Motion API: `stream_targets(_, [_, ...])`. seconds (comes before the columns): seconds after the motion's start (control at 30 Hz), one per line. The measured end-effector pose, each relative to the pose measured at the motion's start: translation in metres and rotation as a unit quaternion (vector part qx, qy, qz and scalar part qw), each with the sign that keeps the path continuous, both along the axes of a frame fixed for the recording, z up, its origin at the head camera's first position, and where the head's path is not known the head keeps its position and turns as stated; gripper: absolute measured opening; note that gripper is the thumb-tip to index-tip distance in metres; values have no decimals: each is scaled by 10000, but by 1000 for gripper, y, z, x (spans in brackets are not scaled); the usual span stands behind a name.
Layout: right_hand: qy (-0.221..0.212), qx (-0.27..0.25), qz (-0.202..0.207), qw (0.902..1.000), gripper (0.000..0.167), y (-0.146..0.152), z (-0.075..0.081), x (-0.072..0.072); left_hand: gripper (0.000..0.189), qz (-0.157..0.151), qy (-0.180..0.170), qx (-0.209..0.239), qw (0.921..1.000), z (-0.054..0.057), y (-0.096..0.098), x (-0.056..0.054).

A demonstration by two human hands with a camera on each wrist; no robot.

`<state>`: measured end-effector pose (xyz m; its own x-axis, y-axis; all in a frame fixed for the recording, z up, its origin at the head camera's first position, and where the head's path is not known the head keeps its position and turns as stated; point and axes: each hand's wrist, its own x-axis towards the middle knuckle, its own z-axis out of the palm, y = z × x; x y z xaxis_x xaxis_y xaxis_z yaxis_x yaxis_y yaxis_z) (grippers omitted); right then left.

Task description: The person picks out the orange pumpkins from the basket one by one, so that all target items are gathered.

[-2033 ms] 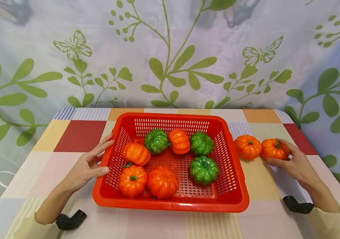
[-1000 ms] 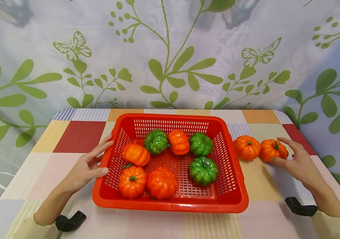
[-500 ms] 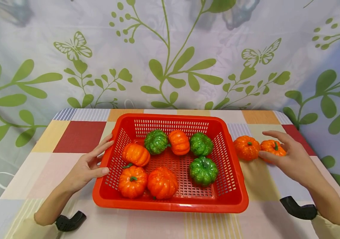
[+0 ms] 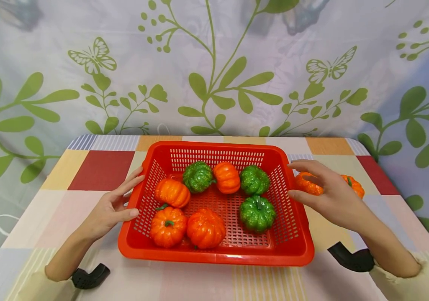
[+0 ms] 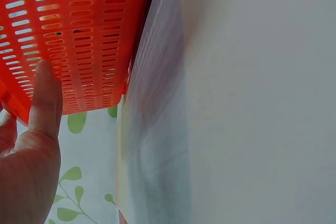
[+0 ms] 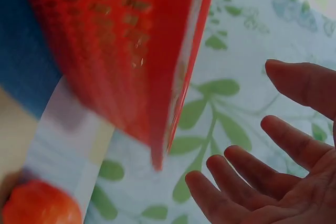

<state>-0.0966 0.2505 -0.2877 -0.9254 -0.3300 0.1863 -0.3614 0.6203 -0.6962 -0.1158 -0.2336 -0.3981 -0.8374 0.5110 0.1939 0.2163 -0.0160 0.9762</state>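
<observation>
A red plastic basket point(image 4: 214, 258) with slotted walls holds several small orange and green pumpkins, among them a glossy green pumpkin point(image 4: 258, 214) and a deep orange pumpkin point(image 4: 206, 229). My left hand point(image 4: 105, 213) is at its left rim, fingers extended along the outer wall; the left wrist view shows a finger against the slots. At the right rim hovers my right hand point(image 4: 331, 192), fingers spread and nothing between them. It partly covers two orange pumpkins on the table, the nearer pumpkin point(image 4: 305, 184) beside the basket and the farther pumpkin point(image 4: 356, 186) behind the hand.
A checkered tablecloth point(image 4: 101, 171) covers the table. Behind it hangs a curtain point(image 4: 131, 71) printed with green leaves and butterflies. Black wrist mounts, a left mount point(image 4: 91, 276) and a right mount point(image 4: 351, 258), stick out at the sleeves.
My right hand has let go of the farther orange pumpkin, lifted and moved left to the basket's right rim. The left hand and the pumpkins stay in place.
</observation>
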Motion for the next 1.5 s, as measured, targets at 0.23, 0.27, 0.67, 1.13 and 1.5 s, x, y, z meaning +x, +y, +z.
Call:
stream_targets(0.23, [-389, -60, 575, 9976, 50, -35, 12, -15, 74, 22, 28, -8, 10000, 1, 1, 0])
stream_targets(0.27, [-394, -16, 633, 9972, 50, -40, 13, -18, 74, 23, 22, -1, 10000, 0, 1, 0])
stream_targets(0.67, [-564, 427, 840, 9940, 58, -85, -3, -46, 74, -17, -38, 7, 10000, -2, 1, -2])
stream_targets(1.13, [-1056, 885, 967, 9857, 70, -100, -25, -69, 73, 1, -7, 76, 10000, -4, -1, 0])
stream_targets(1.5, [-941, 1056, 1179, 9829, 68, -103, -35, -73, 73, 31, 5, 84, 10000, -3, -1, -1])
